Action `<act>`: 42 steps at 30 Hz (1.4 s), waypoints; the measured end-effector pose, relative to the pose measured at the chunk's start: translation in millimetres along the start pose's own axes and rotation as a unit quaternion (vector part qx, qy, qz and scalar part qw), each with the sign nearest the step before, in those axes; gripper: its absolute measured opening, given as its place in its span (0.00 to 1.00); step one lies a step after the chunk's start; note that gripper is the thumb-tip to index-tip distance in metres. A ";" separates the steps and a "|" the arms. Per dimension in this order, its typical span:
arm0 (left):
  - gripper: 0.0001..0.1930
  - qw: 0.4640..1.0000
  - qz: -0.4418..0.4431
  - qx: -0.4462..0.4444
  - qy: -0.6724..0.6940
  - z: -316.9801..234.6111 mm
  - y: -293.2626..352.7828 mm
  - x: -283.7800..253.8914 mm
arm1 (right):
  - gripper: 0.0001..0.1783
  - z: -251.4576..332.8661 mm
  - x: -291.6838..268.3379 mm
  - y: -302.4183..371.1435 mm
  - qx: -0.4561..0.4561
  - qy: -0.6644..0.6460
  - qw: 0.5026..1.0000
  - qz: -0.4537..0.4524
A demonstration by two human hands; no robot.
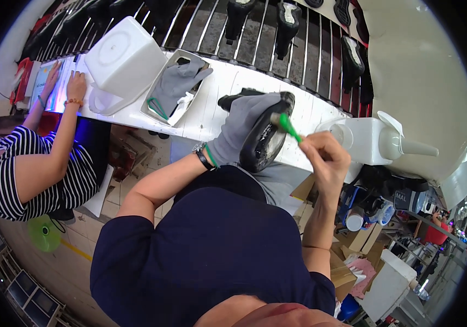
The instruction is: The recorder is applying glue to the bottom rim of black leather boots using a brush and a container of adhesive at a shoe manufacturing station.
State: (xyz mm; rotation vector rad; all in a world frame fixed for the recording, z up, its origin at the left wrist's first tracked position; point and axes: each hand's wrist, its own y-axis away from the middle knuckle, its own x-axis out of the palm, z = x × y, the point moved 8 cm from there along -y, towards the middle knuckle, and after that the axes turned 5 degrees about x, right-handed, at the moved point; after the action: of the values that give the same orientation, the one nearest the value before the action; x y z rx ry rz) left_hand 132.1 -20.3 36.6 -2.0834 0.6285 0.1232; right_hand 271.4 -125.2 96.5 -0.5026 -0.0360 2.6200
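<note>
My left hand (240, 126), in a grey glove with a watch at the wrist, grips a black shoe sole (266, 139) held up over the edge of the white bench (211, 117). My bare right hand (325, 155) pinches a green-handled brush (287, 126). The brush tip rests on the upper part of the sole's pale inner face.
A white jug with a spout (378, 140) stands at the right of the bench. A tray holding a grey glove (176, 87) and an upturned white tub (124, 60) lie to the left. Black soles (287, 24) ride a barred conveyor behind. A person in a striped shirt (37, 174) sits left.
</note>
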 end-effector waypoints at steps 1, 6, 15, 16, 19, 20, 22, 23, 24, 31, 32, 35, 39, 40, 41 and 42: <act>0.33 1.000 0.020 0.009 -0.003 -6.6 -3.8 -4.1 | 0.05 11.1 2.9 4.0 -0.038 0.014 0.999 0.029; 0.37 0.992 0.118 -0.040 0.029 -19.6 -14.8 -15.2 | 0.08 45.4 5.0 13.9 -0.057 0.046 0.995 0.063; 0.44 0.853 0.359 -0.230 0.300 2.6 -21.8 5.3 | 0.10 76.6 -1.0 -16.3 -0.217 0.141 0.964 0.062; 0.44 0.857 0.385 -0.187 0.286 5.5 -28.2 6.6 | 0.10 80.5 -1.9 -22.2 -0.243 0.157 0.956 0.058; 0.42 0.824 0.454 -0.167 0.295 28.8 -33.4 17.1 | 0.09 91.6 -7.1 -41.5 -0.295 0.209 0.931 0.046; 0.41 0.806 0.475 -0.185 0.301 39.6 -31.4 21.4 | 0.08 92.2 -8.4 -48.6 -0.287 0.235 0.927 0.048; 0.39 0.765 0.508 -0.207 0.339 56.5 -28.1 30.4 | 0.07 94.3 -12.7 -59.6 -0.276 0.269 0.922 0.047; 0.39 0.749 0.525 -0.234 0.330 67.7 -24.2 36.0 | 0.07 92.6 -13.6 -64.5 -0.257 0.269 0.926 0.057; 0.38 0.737 0.526 -0.238 0.350 73.5 -25.2 40.3 | 0.07 93.1 -10.9 -65.8 -0.266 0.285 0.917 0.082; 0.36 0.724 0.500 -0.221 0.421 91.4 -32.9 51.7 | 0.06 91.7 -32.5 -88.8 -0.217 0.198 0.955 0.032; 0.36 0.721 0.495 -0.228 0.428 92.7 -31.3 52.4 | 0.05 90.1 -38.2 -94.0 -0.189 0.209 0.959 0.001; 0.37 0.750 0.465 -0.181 0.435 96.7 -38.0 50.4 | 0.05 90.4 -21.7 -93.4 -0.199 0.264 0.943 0.047; 0.39 0.810 0.472 -0.156 0.311 114.0 -36.6 44.9 | 0.07 68.3 -2.3 -72.2 -0.173 0.333 0.904 0.207; 0.37 0.782 0.443 -0.218 0.380 115.7 -33.0 44.0 | 0.07 60.2 -4.9 -65.5 -0.156 0.308 0.910 0.231; 0.37 0.767 0.422 -0.237 0.422 114.3 -31.0 38.8 | 0.06 56.0 -19.5 -65.7 -0.146 0.231 0.944 0.183; 0.36 0.758 0.406 -0.276 0.429 116.8 -24.7 36.8 | 0.05 46.7 -36.7 -64.3 -0.131 0.162 0.970 0.129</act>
State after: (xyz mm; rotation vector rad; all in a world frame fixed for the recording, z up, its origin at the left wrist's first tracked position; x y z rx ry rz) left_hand 193.4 70.9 -22.7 -2.1796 2.2890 -0.2137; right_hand 313.4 -81.8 159.7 -1.0883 -0.2286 2.7608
